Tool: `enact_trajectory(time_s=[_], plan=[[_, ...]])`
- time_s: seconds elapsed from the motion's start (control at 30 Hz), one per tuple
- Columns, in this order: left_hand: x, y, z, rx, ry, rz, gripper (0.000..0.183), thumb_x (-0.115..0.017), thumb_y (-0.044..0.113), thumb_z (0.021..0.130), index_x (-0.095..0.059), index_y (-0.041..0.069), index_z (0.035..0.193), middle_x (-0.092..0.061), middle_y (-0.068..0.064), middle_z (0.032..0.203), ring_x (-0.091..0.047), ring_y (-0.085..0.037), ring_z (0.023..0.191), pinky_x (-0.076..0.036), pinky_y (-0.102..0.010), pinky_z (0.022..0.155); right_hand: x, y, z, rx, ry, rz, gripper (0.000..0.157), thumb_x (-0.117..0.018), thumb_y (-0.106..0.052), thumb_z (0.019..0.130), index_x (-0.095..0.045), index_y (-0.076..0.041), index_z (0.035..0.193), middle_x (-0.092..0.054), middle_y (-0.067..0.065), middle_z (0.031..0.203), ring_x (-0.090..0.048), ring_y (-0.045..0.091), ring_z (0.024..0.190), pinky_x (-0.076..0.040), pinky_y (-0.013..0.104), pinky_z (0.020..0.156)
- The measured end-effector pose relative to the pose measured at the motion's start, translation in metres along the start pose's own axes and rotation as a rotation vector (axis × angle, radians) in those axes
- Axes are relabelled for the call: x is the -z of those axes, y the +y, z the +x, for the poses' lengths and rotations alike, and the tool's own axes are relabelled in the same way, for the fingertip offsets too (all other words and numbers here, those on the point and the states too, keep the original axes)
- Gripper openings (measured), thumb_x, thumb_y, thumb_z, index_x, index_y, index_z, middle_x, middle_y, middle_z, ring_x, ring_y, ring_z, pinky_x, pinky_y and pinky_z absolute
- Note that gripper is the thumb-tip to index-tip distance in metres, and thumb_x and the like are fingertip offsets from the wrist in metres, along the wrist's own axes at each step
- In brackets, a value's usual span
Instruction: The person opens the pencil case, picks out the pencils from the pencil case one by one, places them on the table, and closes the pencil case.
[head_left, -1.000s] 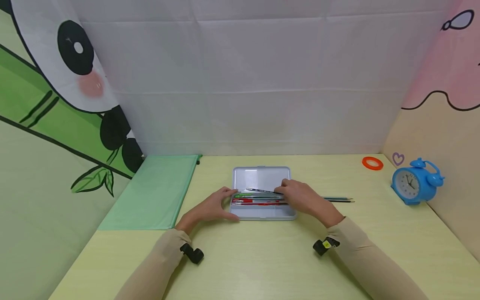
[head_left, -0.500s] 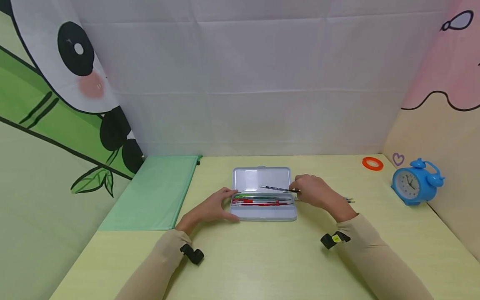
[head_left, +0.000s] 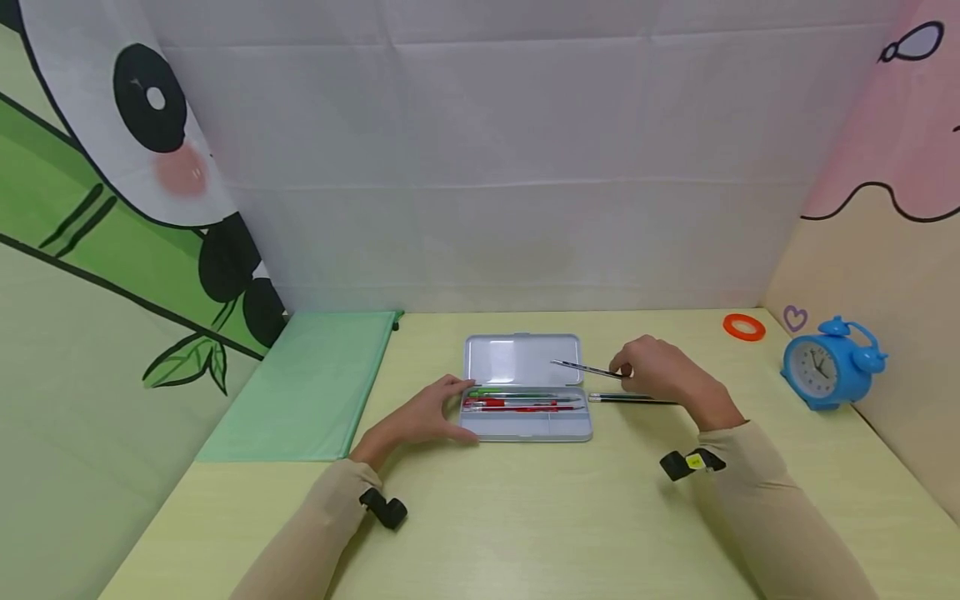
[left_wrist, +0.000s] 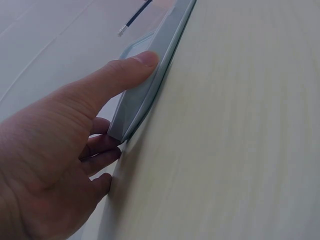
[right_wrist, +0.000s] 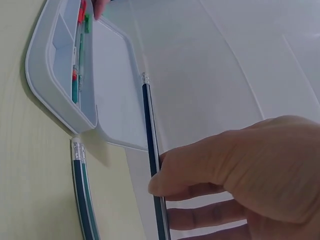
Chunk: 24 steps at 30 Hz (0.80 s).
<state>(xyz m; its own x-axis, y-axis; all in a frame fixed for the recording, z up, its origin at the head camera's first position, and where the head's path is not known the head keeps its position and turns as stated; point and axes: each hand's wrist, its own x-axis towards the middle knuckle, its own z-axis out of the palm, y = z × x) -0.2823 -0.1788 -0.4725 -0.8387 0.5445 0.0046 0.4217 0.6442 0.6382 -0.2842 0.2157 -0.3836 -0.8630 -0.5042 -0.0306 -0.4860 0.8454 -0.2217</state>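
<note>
An open pencil case (head_left: 525, 427) lies on the table, its lid (head_left: 522, 358) folded back behind it. My left hand (head_left: 427, 414) grips the case's left end, thumb along the front side in the left wrist view and fingers at the end and back. Several pens (head_left: 525, 407), red and green, lie in the case. My right hand (head_left: 671, 375) pinches a dark striped pencil (head_left: 588, 367) in the air, right of the lid, its metal-ferruled end pointing left. Below it, dark pencils (right_wrist: 82, 190) lie together on the table beside the case's right end.
A green cloth-like sheet (head_left: 307, 383) covers the table's left side. At the back right are an orange ring (head_left: 744, 327) and a blue alarm clock (head_left: 832, 362) by the side wall. A white sheet (head_left: 510, 167) hangs behind the table.
My right hand has moved right and up from the case, carrying the pencil out over the table. The left hand and the case have stayed in place.
</note>
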Motion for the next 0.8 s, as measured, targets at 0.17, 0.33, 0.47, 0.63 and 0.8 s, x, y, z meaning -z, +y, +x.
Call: enact_trajectory(time_s=[0.17, 0.33, 0.47, 0.63, 0.8], plan=[[0.0, -0.001, 0.0, 0.001, -0.001, 0.001, 0.099, -0.09, 0.046, 0.071, -0.045, 0.008, 0.15, -0.049, -0.004, 0.133, -0.046, -0.022, 0.121, -0.038, -0.046, 0.108, 0.004, 0.008, -0.004, -0.037, -0.009, 0.03, 0.018, -0.071, -0.004, 0.087, -0.077, -0.004, 0.104, -0.065, 0.0, 0.082, -0.055, 0.019, 0.075, -0.05, 0.035, 0.068], [0.001, 0.0, -0.001, 0.003, -0.003, -0.004, 0.099, -0.09, 0.045, 0.071, -0.045, 0.008, 0.151, -0.049, -0.004, 0.133, -0.046, -0.022, 0.121, -0.038, -0.045, 0.108, 0.007, 0.015, -0.007, -0.06, -0.034, 0.08, 0.016, -0.071, -0.005, 0.088, -0.077, -0.003, 0.103, -0.066, 0.0, 0.083, -0.055, 0.02, 0.076, -0.051, 0.035, 0.07], [0.001, -0.001, -0.001, 0.0, -0.003, -0.008, 0.098, -0.09, 0.045, 0.071, -0.045, 0.008, 0.15, -0.049, -0.004, 0.132, -0.047, -0.022, 0.121, -0.038, -0.045, 0.108, 0.009, 0.022, -0.009, -0.054, -0.05, 0.107, 0.015, -0.072, -0.004, 0.088, -0.078, -0.003, 0.101, -0.066, 0.0, 0.083, -0.056, 0.02, 0.076, -0.051, 0.034, 0.07], [0.0, -0.003, -0.001, -0.005, -0.002, -0.008, 0.099, -0.09, 0.045, 0.071, -0.045, 0.008, 0.151, -0.049, -0.004, 0.133, -0.046, -0.021, 0.121, -0.038, -0.045, 0.108, 0.01, 0.032, -0.013, -0.028, -0.06, 0.149, 0.014, -0.072, -0.002, 0.086, -0.078, -0.001, 0.099, -0.068, 0.001, 0.084, -0.057, 0.019, 0.076, -0.052, 0.035, 0.071], [0.0, -0.003, -0.001, -0.005, 0.0, -0.007, 0.099, -0.09, 0.045, 0.071, -0.045, 0.008, 0.151, -0.049, -0.004, 0.133, -0.046, -0.021, 0.121, -0.038, -0.045, 0.109, 0.012, 0.04, -0.017, -0.008, -0.076, 0.174, 0.013, -0.072, 0.0, 0.084, -0.079, -0.003, 0.095, -0.07, 0.0, 0.087, -0.058, 0.018, 0.077, -0.053, 0.035, 0.071]])
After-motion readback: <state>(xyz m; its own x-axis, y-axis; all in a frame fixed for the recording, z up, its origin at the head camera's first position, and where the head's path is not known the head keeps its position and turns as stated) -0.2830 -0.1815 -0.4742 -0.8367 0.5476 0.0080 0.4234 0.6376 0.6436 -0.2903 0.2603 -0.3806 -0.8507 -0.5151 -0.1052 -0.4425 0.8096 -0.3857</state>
